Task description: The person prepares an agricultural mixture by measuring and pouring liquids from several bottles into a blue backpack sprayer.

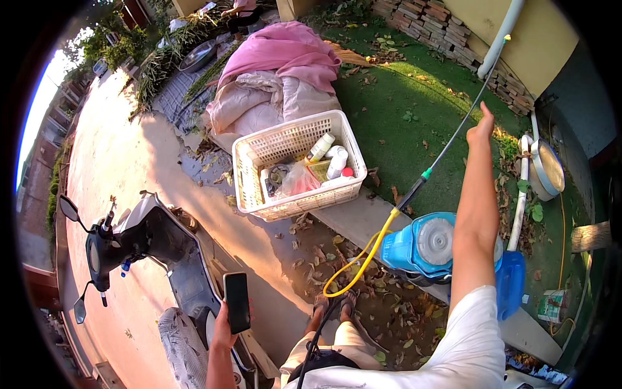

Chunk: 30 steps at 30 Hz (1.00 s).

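Gripping a smartphone (238, 301) in the left hand (223, 328), curled around its edges; holding the right hand (481, 128) out, open and empty, just beside the sprayer wand (450, 143).

Sunlit across pale concrete (97, 155); bordered along the far edge of green ground (389, 142) by stacked bricks (424, 29) and yellow wall (544, 48).

Warm sunlight and shadow split the concrete (107, 168), sky (53, 81) glares white, and outer edges bend.
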Tool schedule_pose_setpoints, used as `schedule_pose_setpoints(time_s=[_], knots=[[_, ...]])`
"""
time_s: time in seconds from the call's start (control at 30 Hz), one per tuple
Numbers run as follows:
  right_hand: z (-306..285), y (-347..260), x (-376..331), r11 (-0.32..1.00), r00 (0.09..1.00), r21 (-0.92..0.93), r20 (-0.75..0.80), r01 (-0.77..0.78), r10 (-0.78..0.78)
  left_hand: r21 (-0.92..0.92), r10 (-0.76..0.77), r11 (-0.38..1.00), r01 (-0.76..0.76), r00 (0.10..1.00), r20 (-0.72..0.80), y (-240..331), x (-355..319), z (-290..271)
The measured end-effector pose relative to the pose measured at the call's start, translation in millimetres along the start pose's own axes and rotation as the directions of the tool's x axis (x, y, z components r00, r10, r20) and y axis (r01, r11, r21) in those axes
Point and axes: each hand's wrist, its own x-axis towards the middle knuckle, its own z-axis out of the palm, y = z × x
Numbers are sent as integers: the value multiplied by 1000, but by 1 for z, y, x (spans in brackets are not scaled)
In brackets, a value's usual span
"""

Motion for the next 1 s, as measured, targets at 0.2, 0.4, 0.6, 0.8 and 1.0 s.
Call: schedule_pose_setpoints(time_s=[0.2, 0.4, 0.6, 0.8, 1.0], knots=[[-59, 11, -67, 994, 945, -74, 321, 85, -57, 300, -446, 805, 512, 855, -265, -164, -104, -45], [-151, 35, -203, 971, 894, -176, 391, -161, 219, 402, -743, 581, 708, 663, -93, -227, -227, -75], [-202, 27, -251, 977, 931, -143, 309, -157, 195, 600, -823, 325, 731, 532, -201, -144, -169, 3], [-205, -3, -279, 983, 956, -168, 266, -80, 123, 814, -704, 455, 360, 706, 81, -244, -46, -33], [-219, -8, -336, 963, 968, -253, 202, -95, 149, 864, -768, 165, 476, 612, -191, -192, -31, 18]])
